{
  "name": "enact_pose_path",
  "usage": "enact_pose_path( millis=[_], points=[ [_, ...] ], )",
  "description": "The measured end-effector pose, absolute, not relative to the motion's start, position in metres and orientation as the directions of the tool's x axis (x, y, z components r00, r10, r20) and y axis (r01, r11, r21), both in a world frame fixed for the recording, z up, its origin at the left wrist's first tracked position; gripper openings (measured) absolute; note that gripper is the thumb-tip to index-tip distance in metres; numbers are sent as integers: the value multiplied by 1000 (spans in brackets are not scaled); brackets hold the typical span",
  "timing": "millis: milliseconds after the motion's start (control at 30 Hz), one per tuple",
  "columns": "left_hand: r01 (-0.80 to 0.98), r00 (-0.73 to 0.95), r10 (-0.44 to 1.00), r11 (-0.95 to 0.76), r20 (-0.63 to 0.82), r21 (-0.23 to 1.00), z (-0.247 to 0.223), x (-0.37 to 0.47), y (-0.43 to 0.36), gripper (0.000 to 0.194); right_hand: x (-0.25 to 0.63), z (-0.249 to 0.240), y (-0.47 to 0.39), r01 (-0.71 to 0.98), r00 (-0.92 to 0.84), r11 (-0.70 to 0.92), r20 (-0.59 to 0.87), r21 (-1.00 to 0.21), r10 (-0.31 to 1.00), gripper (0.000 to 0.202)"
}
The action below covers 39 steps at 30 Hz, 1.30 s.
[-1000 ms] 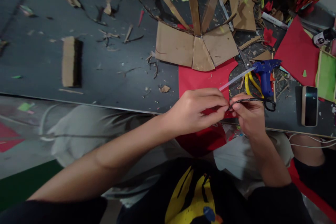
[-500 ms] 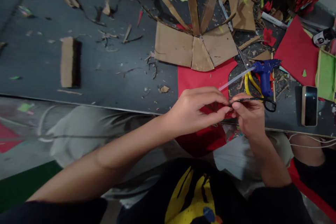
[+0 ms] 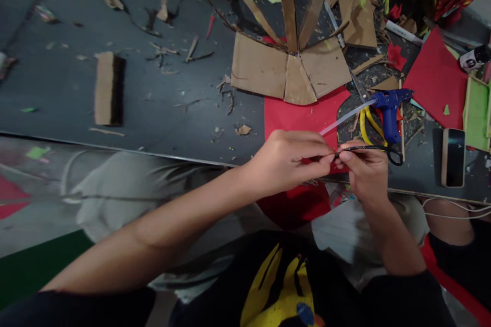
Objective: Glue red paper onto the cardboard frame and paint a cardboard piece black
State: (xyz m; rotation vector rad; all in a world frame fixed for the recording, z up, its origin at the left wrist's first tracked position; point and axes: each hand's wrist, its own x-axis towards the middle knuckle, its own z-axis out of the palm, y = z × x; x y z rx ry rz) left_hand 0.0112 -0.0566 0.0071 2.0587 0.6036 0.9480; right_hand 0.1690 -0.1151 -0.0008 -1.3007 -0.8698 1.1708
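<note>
My left hand (image 3: pixel 291 162) is closed in a pinch, its thumb and fingertips at the left end of a thin black piece with an oval loop (image 3: pixel 395 156). My right hand (image 3: pixel 366 168) grips the same black piece along its length, and the loop sticks out to the right. Fingers cover part of it, so its exact kind is unclear. Beneath the hands lies a red sheet (image 3: pixel 295 120), partly hanging over the table edge. A blue glue gun (image 3: pixel 391 112) with a long clear glue stick (image 3: pixel 347 117) rests just beyond my right hand, beside yellow-handled scissors (image 3: pixel 369 127).
A cardboard construction with upright strips (image 3: pixel 261 69) stands ahead on the table (image 3: pixel 164 112). A cardboard block (image 3: pixel 104 89) lies left. To the right are a phone (image 3: pixel 453 157), red paper (image 3: pixel 441 79), a small bottle (image 3: pixel 473 59) and a green tray (image 3: pixel 477 110). Scraps are scattered around.
The view has shifted slightly, so things on the table appear a little farther right. Both hands keep their pinch on the black piece, and my left fingertips have drawn together slightly.
</note>
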Motion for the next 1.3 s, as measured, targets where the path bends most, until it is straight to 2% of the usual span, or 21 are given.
enact_pose_path(
  millis=[233,500,833,933,1000,1133,1300],
  points=[
    [19,618,709,-446,340,895,6,12,-57,22,170,-2,-117,-175,245,-192,-232,-966,941,12],
    [-17,580,739,-410,343,912,6,16,-58,19,168,0,-115,-248,259,-169,-233,-954,937,12],
    [-6,605,760,-296,239,955,11,13,-55,10,167,2,-110,-343,258,-158,-254,-926,932,11],
    [16,601,751,-352,272,936,10,12,-54,9,167,1,-109,-337,261,-174,-269,-925,927,11],
    [42,597,727,-452,340,891,9,12,-54,10,167,1,-110,-335,261,-185,-280,-924,924,11],
    [127,601,644,-661,473,739,6,10,-55,13,166,1,-110,-343,253,-192,-287,-920,924,11],
    [213,539,586,-790,605,575,-1,12,-59,13,165,0,-110,-347,242,-188,-281,-919,929,12]
  ],
)
